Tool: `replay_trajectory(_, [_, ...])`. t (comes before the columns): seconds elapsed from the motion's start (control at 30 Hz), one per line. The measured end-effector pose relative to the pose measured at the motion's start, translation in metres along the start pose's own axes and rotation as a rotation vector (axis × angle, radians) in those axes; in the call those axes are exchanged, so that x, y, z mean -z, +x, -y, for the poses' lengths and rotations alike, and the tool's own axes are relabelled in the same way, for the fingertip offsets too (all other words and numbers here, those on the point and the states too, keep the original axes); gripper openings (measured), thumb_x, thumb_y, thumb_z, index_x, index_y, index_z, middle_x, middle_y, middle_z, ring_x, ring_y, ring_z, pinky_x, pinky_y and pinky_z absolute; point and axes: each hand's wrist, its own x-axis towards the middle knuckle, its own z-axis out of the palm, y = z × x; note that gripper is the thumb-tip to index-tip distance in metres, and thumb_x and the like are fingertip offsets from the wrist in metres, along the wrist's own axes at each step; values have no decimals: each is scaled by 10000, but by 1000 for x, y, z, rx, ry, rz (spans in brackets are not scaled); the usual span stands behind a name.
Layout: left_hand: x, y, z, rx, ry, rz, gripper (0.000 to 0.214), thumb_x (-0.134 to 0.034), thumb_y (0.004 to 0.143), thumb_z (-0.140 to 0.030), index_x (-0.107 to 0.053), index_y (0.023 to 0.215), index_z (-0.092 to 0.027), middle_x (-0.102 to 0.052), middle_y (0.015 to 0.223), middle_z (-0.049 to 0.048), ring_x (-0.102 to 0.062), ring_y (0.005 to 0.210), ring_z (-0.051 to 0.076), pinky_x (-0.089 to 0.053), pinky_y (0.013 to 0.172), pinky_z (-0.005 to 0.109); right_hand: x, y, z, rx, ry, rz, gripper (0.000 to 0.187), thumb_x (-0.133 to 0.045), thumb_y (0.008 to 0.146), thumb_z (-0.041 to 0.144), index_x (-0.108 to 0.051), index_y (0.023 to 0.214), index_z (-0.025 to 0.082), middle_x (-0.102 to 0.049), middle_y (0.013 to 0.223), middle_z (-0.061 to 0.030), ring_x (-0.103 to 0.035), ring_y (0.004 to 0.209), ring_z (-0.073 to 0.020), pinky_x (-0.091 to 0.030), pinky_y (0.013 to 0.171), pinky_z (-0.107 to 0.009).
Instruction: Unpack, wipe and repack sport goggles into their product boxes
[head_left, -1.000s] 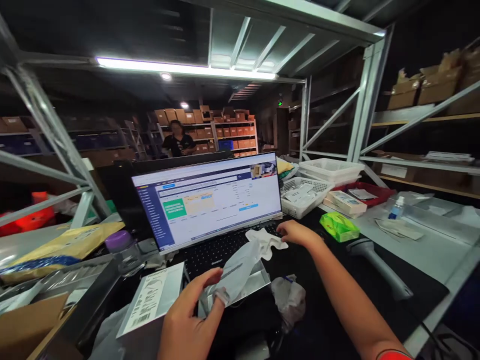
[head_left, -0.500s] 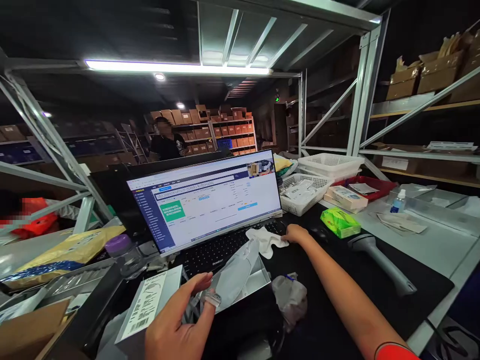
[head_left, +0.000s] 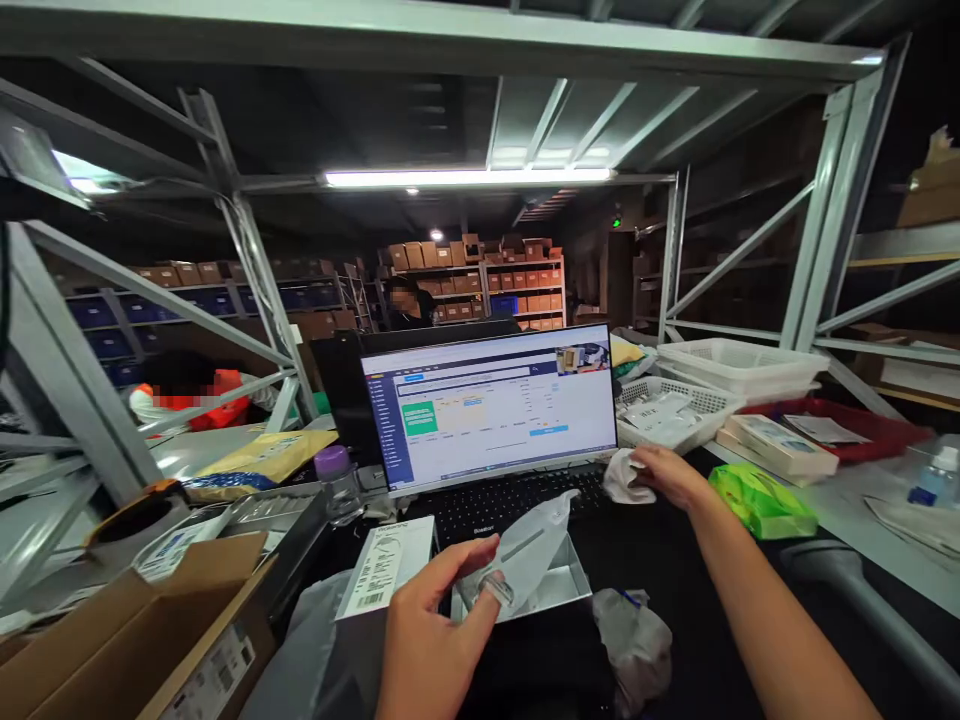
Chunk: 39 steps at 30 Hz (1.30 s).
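My left hand is in front of an open white box, thumb and fingers closed round a small clear, shiny piece. Its exact kind does not show. A translucent plastic sleeve rises out of the box beside my fingertips. At the right end of the keyboard, my right hand grips a crumpled white tissue. Just left of my left hand lies a white carton lid with a barcode label. A crumpled, greyish plastic bag sits right of the box.
Behind the keyboard stands a lit monitor. To the right are a green tissue pack, a grey scanner and white baskets. On the left are a purple-capped bottle and an open cardboard box. Two people are farther back.
The view has swung left. My right hand has gathered the tissue, which lay spread over the keyboard's edge, into a bunch. My left hand still holds the clear piece at the box.
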Motion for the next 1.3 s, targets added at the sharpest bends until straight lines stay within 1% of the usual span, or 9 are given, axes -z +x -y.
replay_trajectory(0.17, [-2,6,-5,-197,98,-162,312,-602,796,-296,-751,1069,-263,-789,1042,6,-763,939,220,-639,826,320,-13,-41,42,90,284,32,194,-551,885,395,-609,903,211,-717,889,-78,-699,820,-219,-583,814,-390])
replay_trajectory(0.27, [-4,8,-8,-315,171,-243,323,-594,841,-272,-723,1136,-256,-781,1078,5,-756,964,213,-630,848,312,-47,-75,58,186,471,178,290,-621,844,469,-654,939,197,-717,919,-98,-683,857,-258,-569,824,-417])
replay_trajectory(0.43, [-11,6,-2,-389,294,-368,339,-597,855,-253,-700,1178,-251,-763,1143,20,-746,999,231,-614,892,332,-111,-129,59,279,690,483,278,-788,775,424,-628,754,198,-540,693,17,-483,617,-121,-432,593,-216])
replay_trajectory(0.57, [-15,5,7,-436,354,-366,331,-606,852,-248,-696,1171,-235,-739,1210,45,-725,1070,244,-615,886,334,-140,-151,55,346,719,593,373,-869,652,474,-633,741,199,-521,702,18,-426,585,-109,-364,574,-221])
replay_trajectory(0.77, [-17,0,12,-472,385,-325,364,-590,855,-215,-674,1208,-231,-715,1260,55,-715,1097,240,-619,857,316,-148,-152,58,408,805,625,342,-771,735,518,-637,795,209,-584,758,-37,-537,724,-188,-441,680,-290])
replay_trajectory(0.9, [-21,-3,15,-501,439,-311,422,-586,851,-183,-645,1266,-240,-682,1318,53,-713,1100,246,-620,818,306,-161,-149,50,419,780,416,397,-860,724,349,-498,849,244,-548,775,23,-471,667,-126,-390,622,-221])
replay_trajectory(1.0, [-24,-4,16,-500,449,-300,455,-591,844,-184,-637,1292,-246,-671,1335,51,-717,1090,256,-620,774,297,-171,-149,45,475,774,309,487,-873,716,371,-412,812,245,-508,735,43,-432,643,-117,-365,587,-205])
replay_trajectory(1.17, [-19,2,13,-472,443,-313,363,-575,885,-221,-643,1241,-214,-726,1234,72,-730,1055,237,-613,818,294,-158,-151,55,339,936,550,465,-801,695,424,-418,909,270,-566,844,3,-530,712,-174,-449,630,-281])
replay_trajectory(1.3, [-19,6,11,-558,441,-383,312,-561,905,-234,-652,1199,-185,-763,1129,80,-753,965,204,-608,794,259,-151,-152,65,307,873,581,510,-813,641,157,-357,843,263,-539,779,58,-459,624,-109,-374,554,-202])
